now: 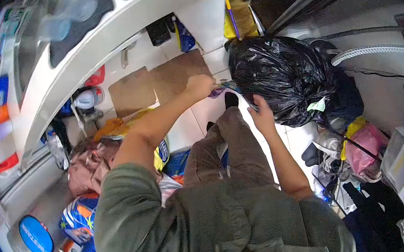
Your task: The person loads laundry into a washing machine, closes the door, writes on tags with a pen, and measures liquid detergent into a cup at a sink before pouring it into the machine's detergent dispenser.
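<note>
My left hand [200,86] is closed in a fist around one end of a thin, patterned piece of material [227,87] in purple and teal, perhaps cloth. From there it stretches toward my right hand [262,114], whose thumb and fingers close on its other end. Its middle hangs above the floor, just beyond my dark-socked feet. Right beside the material stands a full black garbage bag [282,77], close to my right hand.
Brown cardboard pieces [179,73] lie on the white floor tiles. At left are a brown bundle [92,166] and a round tin [35,236]. A pink bag [366,150] lies at right, below a grey hose [386,49]. A white curved frame [98,37] spans the upper left.
</note>
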{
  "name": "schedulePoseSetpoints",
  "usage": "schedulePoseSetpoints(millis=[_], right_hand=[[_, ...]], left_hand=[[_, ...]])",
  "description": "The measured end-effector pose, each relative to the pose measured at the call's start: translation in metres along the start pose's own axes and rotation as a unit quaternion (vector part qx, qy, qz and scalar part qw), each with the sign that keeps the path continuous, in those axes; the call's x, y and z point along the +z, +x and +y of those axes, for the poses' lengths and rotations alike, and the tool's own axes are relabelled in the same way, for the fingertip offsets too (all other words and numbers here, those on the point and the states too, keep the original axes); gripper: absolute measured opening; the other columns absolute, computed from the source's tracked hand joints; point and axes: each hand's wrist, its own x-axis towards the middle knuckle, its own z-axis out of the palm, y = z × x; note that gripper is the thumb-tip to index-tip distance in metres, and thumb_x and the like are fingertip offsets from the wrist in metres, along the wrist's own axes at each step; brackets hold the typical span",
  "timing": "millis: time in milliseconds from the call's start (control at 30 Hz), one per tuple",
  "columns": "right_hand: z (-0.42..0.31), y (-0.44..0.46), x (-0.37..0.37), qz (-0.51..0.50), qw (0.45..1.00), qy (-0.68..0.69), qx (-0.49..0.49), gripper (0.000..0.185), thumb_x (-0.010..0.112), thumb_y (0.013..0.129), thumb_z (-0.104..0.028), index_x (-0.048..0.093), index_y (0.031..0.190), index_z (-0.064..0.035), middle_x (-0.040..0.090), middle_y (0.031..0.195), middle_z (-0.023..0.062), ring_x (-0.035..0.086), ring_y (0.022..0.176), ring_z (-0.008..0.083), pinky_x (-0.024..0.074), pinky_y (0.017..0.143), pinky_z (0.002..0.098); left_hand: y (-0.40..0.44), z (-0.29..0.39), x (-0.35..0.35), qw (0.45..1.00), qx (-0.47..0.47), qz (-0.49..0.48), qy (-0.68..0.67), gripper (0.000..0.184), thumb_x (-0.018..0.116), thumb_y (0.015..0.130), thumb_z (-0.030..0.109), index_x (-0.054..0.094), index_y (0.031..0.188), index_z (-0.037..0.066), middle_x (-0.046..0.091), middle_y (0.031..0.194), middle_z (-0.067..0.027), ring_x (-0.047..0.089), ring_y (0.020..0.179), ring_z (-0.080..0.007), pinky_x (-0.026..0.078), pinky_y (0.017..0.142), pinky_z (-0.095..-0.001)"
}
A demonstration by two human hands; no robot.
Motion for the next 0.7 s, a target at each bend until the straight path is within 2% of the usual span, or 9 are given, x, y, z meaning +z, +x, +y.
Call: schedulePoseSetpoints(millis=[167, 233, 367, 400, 500, 567, 600, 667, 700], right_hand=[[0.082, -0.021, 0.006, 0.012, 0.997, 0.007, 0.079, 0.043, 0.064, 0.076, -0.013, 0.050, 0.115, -0.0041, 0.056, 0.110, 0.0160, 0.056, 0.096, 0.0242, 0.0437, 0.080, 0.0325], [0.106, -0.028, 0.006, 0.021, 0.989, 0.004, 0.148, 0.044, 0.064, 0.075, -0.017, 0.050, 0.115, -0.0048, 0.055, 0.112, 0.0167, 0.056, 0.095, 0.0275, 0.0455, 0.075, 0.0341], [0.117, -0.031, 0.001, 0.009, 0.970, 0.033, 0.241, 0.038, 0.063, 0.078, -0.013, 0.051, 0.113, -0.0025, 0.058, 0.105, 0.0133, 0.056, 0.094, 0.0197, 0.0461, 0.076, 0.0304], [0.114, -0.030, -0.001, 0.013, 0.972, 0.048, 0.230, 0.037, 0.063, 0.078, -0.013, 0.051, 0.111, -0.0020, 0.058, 0.105, 0.0128, 0.056, 0.095, 0.0194, 0.0463, 0.075, 0.0296], [0.094, -0.020, -0.006, 0.038, 0.974, 0.094, 0.201, 0.035, 0.064, 0.076, -0.015, 0.054, 0.108, -0.0019, 0.059, 0.104, 0.0141, 0.057, 0.092, 0.0225, 0.0449, 0.076, 0.0317], [0.042, 0.008, -0.024, 0.031, 0.979, 0.091, 0.182, 0.033, 0.064, 0.077, -0.013, 0.055, 0.106, -0.0012, 0.059, 0.104, 0.0144, 0.057, 0.092, 0.0231, 0.0449, 0.077, 0.0322], [0.019, 0.023, -0.030, 0.035, 0.982, 0.110, 0.149, 0.033, 0.063, 0.076, -0.012, 0.055, 0.106, -0.0008, 0.059, 0.103, 0.0148, 0.057, 0.093, 0.0243, 0.0448, 0.078, 0.0329], [-0.047, 0.053, -0.056, 0.070, 0.990, 0.112, 0.045, 0.030, 0.063, 0.076, -0.009, 0.055, 0.104, 0.0000, 0.058, 0.103, 0.0159, 0.056, 0.096, 0.0272, 0.0440, 0.082, 0.0340], [-0.096, 0.073, -0.071, 0.105, 0.989, 0.103, -0.029, 0.029, 0.062, 0.076, -0.008, 0.055, 0.103, 0.0005, 0.057, 0.103, 0.0167, 0.055, 0.097, 0.0289, 0.0432, 0.084, 0.0344]], left_hand=[[0.093, -0.044, 0.064, 0.999, 0.026, 0.006, 0.023, 0.033, 0.057, 0.073, 0.044, 0.064, 0.075, 0.012, 0.062, 0.072, -0.0124, 0.061, 0.069, -0.0312, 0.048, 0.060, -0.0425], [0.129, -0.066, 0.088, 0.998, -0.054, 0.026, 0.037, 0.031, 0.057, 0.072, 0.041, 0.065, 0.074, 0.012, 0.063, 0.075, -0.0133, 0.062, 0.071, -0.0313, 0.049, 0.061, -0.0414], [0.179, -0.128, 0.170, 0.986, -0.140, 0.022, 0.083, 0.026, 0.053, 0.077, 0.029, 0.065, 0.080, 0.006, 0.063, 0.087, -0.0169, 0.062, 0.081, -0.0314, 0.050, 0.069, -0.0413], [0.174, -0.119, 0.171, 0.987, -0.139, 0.015, 0.081, 0.026, 0.053, 0.077, 0.029, 0.065, 0.080, 0.006, 0.063, 0.087, -0.0169, 0.062, 0.081, -0.0314, 0.050, 0.069, -0.0413], [0.145, -0.075, 0.123, 0.983, -0.065, 0.153, -0.080, 0.039, 0.053, 0.078, 0.024, 0.053, 0.112, 0.006, 0.053, 0.108, -0.0228, 0.055, 0.095, -0.0378, 0.045, 0.080, -0.0456], [0.108, -0.047, 0.071, 0.992, -0.049, 0.114, -0.002, 0.046, 0.054, 0.078, 0.023, 0.045, 0.120, 0.006, 0.047, 0.115, -0.0251, 0.051, 0.100, -0.0379, 0.043, 0.083, -0.0449], [0.086, -0.038, 0.048, 0.992, -0.056, 0.118, 0.001, 0.046, 0.054, 0.078, 0.023, 0.045, 0.120, 0.006, 0.047, 0.115, -0.0251, 0.051, 0.100, -0.0379, 0.043, 0.083, -0.0449], [0.046, -0.020, 0.003, 0.979, 0.076, 0.126, -0.140, 0.034, 0.051, 0.081, 0.027, 0.056, 0.104, 0.002, 0.058, 0.099, -0.0206, 0.057, 0.085, -0.0355, 0.046, 0.073, -0.0456], [0.027, -0.023, 0.001, 0.996, -0.010, -0.068, -0.055, 0.047, 0.056, 0.078, 0.028, 0.047, 0.118, 0.005, 0.048, 0.112, -0.0245, 0.053, 0.093, -0.0407, 0.044, 0.081, -0.0478]])
